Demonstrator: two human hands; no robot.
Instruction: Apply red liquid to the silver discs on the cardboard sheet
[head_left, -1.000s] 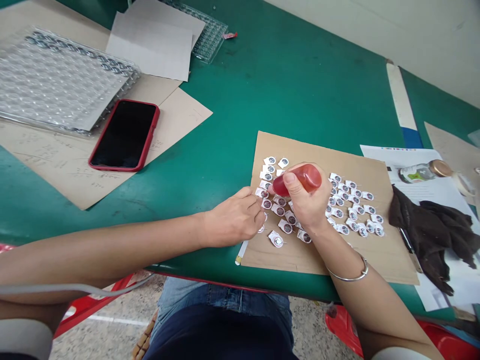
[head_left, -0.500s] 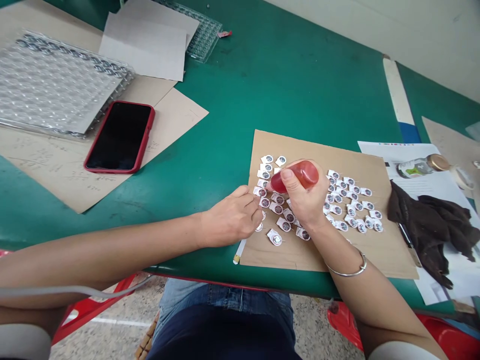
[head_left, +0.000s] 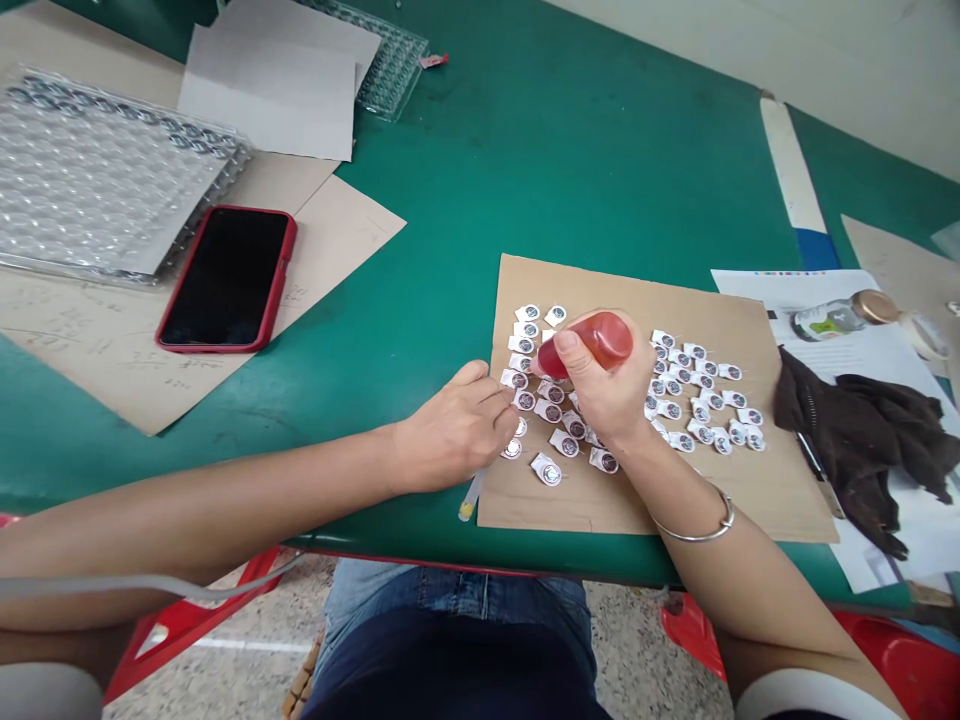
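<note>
My right hand is wrapped round a red squeeze bottle, tilted with its nozzle pointing down and left. The nozzle is over the left column of small white tags with round dark emblems. These tags lie in rows on a brown cardboard sheet. At the sheet's left edge rests my left hand, its fingers curled close to the tags near the nozzle. What those fingers hold, if anything, is hidden. Below that hand, a pale strip with a yellow end pokes out beside the cardboard.
A phone in a red case lies on brown paper at left, beside a clear plastic tray. White sheets are behind it. At right are a dark cloth, a pen and a glass jar.
The view has shifted slightly. Both hands keep nearly the same pose, and the bottle's nozzle stays at the left column of tags.
</note>
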